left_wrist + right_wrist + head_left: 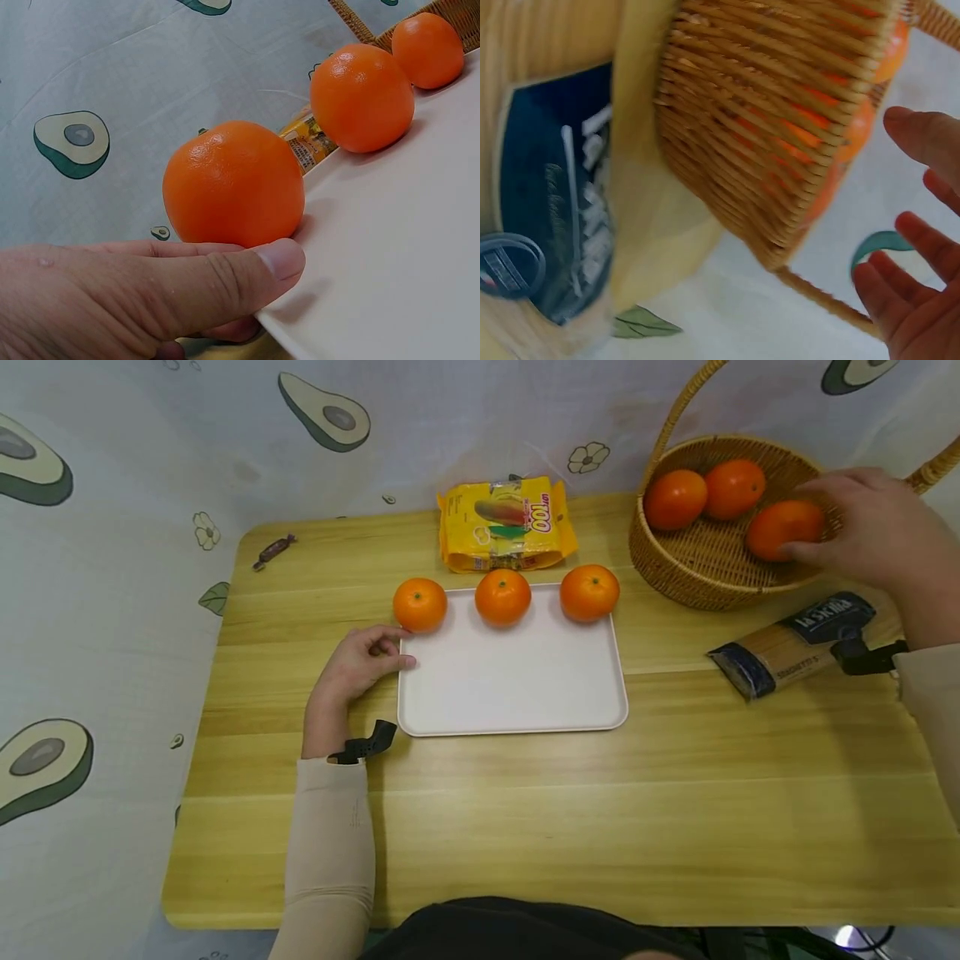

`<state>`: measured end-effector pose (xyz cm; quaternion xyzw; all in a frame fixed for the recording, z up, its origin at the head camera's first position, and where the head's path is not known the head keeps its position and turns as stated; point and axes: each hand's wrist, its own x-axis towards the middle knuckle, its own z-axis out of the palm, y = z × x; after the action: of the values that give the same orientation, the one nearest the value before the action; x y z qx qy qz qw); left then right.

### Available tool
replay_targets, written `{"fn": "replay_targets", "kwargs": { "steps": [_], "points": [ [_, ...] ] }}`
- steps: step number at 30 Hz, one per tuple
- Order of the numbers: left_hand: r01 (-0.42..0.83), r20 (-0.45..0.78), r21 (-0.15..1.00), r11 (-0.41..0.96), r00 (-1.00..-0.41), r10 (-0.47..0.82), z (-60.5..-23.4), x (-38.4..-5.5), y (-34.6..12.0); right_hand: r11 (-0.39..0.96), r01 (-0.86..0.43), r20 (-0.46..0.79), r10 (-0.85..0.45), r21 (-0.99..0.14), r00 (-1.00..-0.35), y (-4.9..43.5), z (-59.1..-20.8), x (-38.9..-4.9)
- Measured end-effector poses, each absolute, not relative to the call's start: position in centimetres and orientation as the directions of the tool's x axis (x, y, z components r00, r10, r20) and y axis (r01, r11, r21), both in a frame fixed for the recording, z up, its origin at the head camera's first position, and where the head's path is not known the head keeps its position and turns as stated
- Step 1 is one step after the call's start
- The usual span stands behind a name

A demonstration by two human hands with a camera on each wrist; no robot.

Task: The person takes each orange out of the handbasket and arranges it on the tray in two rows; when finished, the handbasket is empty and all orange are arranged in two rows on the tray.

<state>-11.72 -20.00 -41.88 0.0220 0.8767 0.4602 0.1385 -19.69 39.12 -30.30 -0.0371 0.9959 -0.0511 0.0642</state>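
A white rectangular tray (517, 681) lies on the table, with three oranges (503, 598) in a row along its far side. My left hand (363, 664) pinches the tray's left edge, thumb on top and fingers beneath. The nearest orange (234, 184) sits just beyond that thumb in the left wrist view. At the back right, a wicker basket (697, 568) holds three orange-red fruits (735, 489). Over its right side my right hand (873, 527) reaches beside the rightmost fruit (783, 529). In the right wrist view its fingers (922, 292) are spread, with nothing between them.
A yellow snack packet (510, 522) stands behind the tray. In front of the basket lies a pack of spaghetti (795, 643), partly under the right wrist. One small wrapped candy (274, 551) is at the far left. The basket's tall handle (678, 410) arches above its rim.
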Motion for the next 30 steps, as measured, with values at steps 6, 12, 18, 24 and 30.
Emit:
{"fn": "replay_targets", "kwargs": {
  "steps": [6, 12, 18, 24, 30],
  "points": [
    [-0.077, -0.211, 0.816, 0.573, -0.962, 0.172, -42.0, -11.8, -20.0, 0.986, -0.042, -0.119, -0.062, -0.164, -0.991, 39.7, -31.9, -20.6],
    [-0.082, -0.212, 0.823, 0.561, -0.962, 0.170, -42.0, -11.7, -20.1, 0.978, -0.023, -0.143, -0.053, -0.207, -0.988, 39.3, -32.9, -21.8],
    [-0.078, -0.207, 0.825, 0.560, -0.963, 0.172, -42.0, -11.7, -20.0, 0.979, -0.024, -0.169, -0.059, -0.202, -0.984, 39.4, -33.8, -22.5],
    [-0.073, -0.202, 0.824, 0.562, -0.964, 0.172, -42.1, -11.7, -20.0, 0.984, 0.004, -0.172, -0.027, -0.177, -0.985, 39.4, -34.2, -22.8],
    [-0.083, -0.212, 0.823, 0.563, -0.963, 0.168, -42.0, -11.7, -20.1, 0.987, 0.004, -0.172, -0.024, -0.162, -0.985, 39.3, -34.2, -22.9]
  ]
}}
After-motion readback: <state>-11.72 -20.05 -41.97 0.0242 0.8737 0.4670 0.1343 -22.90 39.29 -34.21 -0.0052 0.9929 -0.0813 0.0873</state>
